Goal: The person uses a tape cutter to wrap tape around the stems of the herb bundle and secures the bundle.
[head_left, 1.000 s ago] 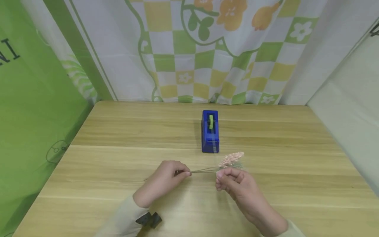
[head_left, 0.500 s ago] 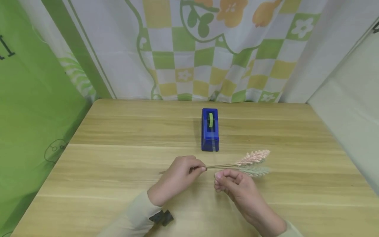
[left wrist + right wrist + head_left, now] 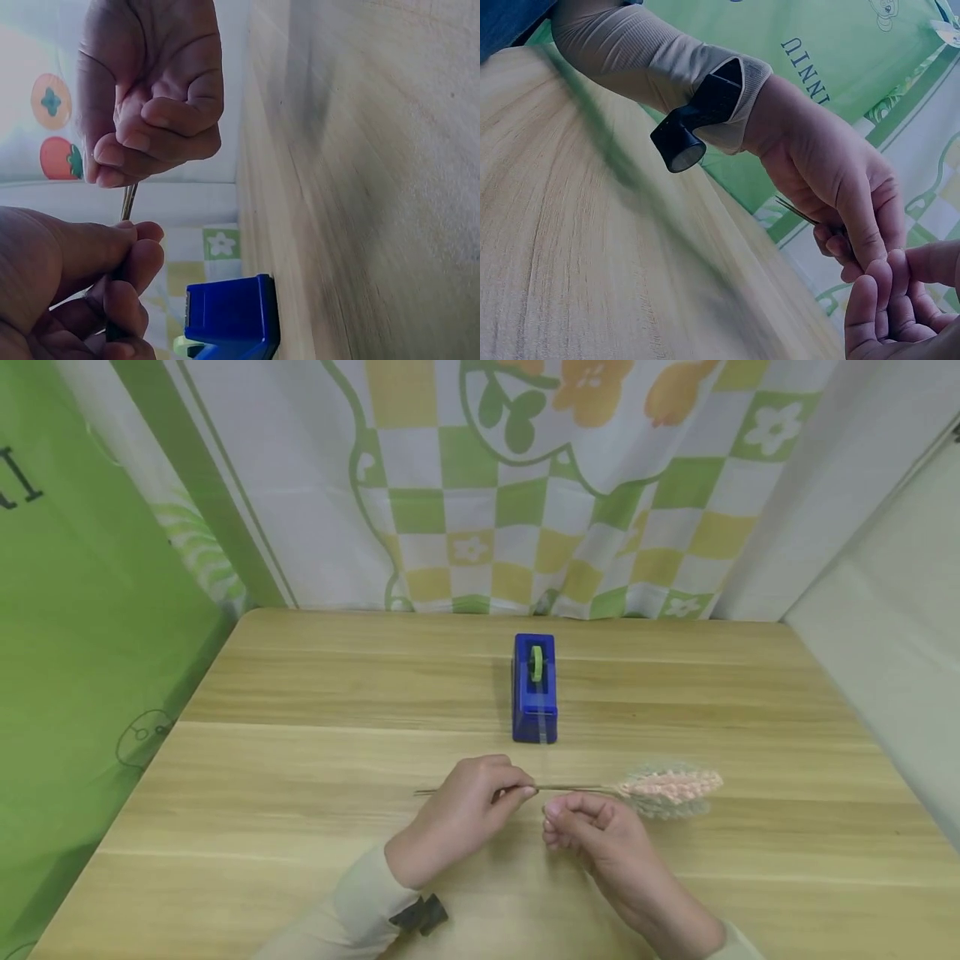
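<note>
My left hand point(image 3: 476, 797) pinches the thin stems point(image 3: 577, 788) of a pink flower spike point(image 3: 671, 786) and a pale green flower spike point(image 3: 678, 811). The blooms lie to the right and the stem ends come out behind that hand. Close beside the stems, my right hand point(image 3: 611, 843) has thumb and index finger pressed together. They pinch the end of clear tape point(image 3: 543, 731), which shows faintly running from the blue tape dispenser point(image 3: 535, 702) toward me. In the left wrist view the right hand point(image 3: 154, 90) is just beyond the stems.
The dispenser, with its yellow-green roll point(image 3: 536, 664), stands on the wooden table point(image 3: 337, 693) beyond both hands. A checked curtain point(image 3: 517, 502) hangs at the far edge, with a green cloth point(image 3: 90, 610) on the left. A black wrist camera point(image 3: 420, 914) sits on the left sleeve.
My left hand has moved right with the stems, carrying the blooms out past the right hand. The spikes have turned, pink now lying over green. My right hand stays nearly in place.
</note>
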Tool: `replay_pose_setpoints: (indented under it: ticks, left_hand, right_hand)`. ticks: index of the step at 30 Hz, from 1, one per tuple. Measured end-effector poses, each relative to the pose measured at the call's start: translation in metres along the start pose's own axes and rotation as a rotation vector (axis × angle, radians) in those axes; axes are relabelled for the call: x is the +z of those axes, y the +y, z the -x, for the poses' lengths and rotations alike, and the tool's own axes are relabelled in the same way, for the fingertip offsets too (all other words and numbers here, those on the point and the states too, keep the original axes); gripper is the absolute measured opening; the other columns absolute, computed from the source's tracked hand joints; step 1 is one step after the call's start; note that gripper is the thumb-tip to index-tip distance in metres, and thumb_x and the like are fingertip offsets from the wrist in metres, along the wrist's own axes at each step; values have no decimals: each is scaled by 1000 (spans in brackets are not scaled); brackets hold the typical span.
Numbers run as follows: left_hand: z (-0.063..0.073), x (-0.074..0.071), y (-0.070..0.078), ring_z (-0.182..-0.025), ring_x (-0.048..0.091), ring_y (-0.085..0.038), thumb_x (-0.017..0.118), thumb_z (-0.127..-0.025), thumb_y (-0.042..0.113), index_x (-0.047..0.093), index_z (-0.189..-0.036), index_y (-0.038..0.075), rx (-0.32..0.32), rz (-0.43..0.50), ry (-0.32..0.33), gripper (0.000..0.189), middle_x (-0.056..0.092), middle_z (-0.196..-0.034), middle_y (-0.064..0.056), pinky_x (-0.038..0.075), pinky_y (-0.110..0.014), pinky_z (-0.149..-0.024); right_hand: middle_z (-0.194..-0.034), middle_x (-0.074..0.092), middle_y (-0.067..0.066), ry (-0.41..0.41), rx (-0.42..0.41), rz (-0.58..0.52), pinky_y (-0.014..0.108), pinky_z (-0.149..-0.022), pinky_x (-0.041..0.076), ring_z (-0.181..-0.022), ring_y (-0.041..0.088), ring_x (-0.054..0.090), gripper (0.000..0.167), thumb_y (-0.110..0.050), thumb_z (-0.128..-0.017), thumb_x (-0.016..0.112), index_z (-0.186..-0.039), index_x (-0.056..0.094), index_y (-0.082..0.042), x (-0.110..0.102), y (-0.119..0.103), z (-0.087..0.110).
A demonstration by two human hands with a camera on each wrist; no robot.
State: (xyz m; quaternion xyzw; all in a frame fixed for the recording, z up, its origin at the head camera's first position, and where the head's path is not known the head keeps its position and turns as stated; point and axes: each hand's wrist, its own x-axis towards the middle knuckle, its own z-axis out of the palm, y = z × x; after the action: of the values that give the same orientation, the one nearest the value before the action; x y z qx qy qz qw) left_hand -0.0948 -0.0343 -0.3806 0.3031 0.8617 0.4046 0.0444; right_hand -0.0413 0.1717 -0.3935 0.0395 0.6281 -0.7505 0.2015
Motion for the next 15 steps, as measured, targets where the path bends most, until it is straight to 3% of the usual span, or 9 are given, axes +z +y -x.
replay_pose_setpoints:
  ticks: [15]
  left_hand:
    - [3,0,3,-70,51,-3,68,-100,10,80,-102,4,86,-68,12,14,71,-83,-2,49,-15,-66]
  right_hand:
    - [-90,77,-8,16,18,-37,21,-87,60,-84,6,71,8,-11,-103,64,-101,72,-13,-1,2,0]
